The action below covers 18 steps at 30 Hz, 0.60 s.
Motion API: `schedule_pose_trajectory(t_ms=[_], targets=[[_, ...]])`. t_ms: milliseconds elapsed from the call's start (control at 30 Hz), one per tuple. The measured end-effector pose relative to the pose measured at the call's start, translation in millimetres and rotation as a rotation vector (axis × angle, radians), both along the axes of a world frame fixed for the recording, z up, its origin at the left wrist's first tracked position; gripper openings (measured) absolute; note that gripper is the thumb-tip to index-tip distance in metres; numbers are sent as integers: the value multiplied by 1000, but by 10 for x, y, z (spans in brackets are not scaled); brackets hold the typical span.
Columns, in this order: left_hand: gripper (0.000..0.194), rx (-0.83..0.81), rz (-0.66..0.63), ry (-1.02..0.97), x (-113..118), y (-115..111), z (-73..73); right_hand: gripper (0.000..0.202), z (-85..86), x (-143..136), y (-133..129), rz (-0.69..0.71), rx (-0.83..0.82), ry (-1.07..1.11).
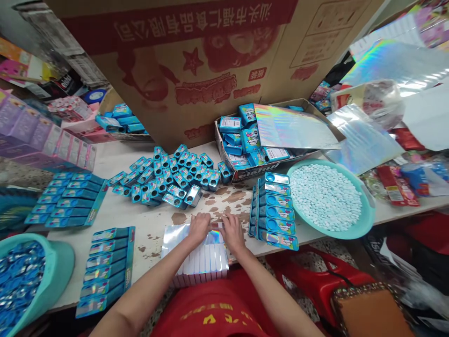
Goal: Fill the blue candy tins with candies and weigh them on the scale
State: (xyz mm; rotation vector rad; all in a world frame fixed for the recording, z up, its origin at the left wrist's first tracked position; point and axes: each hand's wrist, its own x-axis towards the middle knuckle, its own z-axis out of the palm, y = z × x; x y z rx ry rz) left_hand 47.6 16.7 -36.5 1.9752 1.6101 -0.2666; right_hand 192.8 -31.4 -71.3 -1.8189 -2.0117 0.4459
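Note:
My left hand [199, 228] rests on the far edge of a shiny holographic block of narrow boxes [206, 260] at the table's front edge, its fingers bent over that edge. Just to the right, my right hand [232, 232] touches the same block at its far right corner, fingers curved. Many small blue boxes with round holes [175, 175] lie in a heap beyond my hands. A row of blue packs [277, 210] stands right of my right hand. More rows of blue packs [108, 267] stand on the left. What lies beneath my fingertips is hard to make out.
A teal basin of pale candies [326, 199] is at the right, a teal tub of blue pieces [21, 276] at the lower left. Behind stand a carton of blue boxes [245, 140] and a large cardboard box [210, 70]. A red stool [312, 276] is at the lower right.

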Motion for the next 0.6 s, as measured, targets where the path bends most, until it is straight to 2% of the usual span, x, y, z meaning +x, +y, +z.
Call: schedule_pose_trajectory(t_ms=[267, 367, 467, 600], targets=[[19, -63, 61, -109, 58, 188, -29, 42, -47, -107, -114, 94, 13, -73], [21, -51, 77, -123, 89, 288, 11, 36, 9, -130, -207, 111, 77, -89], [21, -15, 71, -154, 116, 374, 44, 17, 257, -96, -257, 67, 119, -58], [24, 33, 89, -174, 169, 486, 57, 17, 867, 75, -258, -11, 181, 90]])
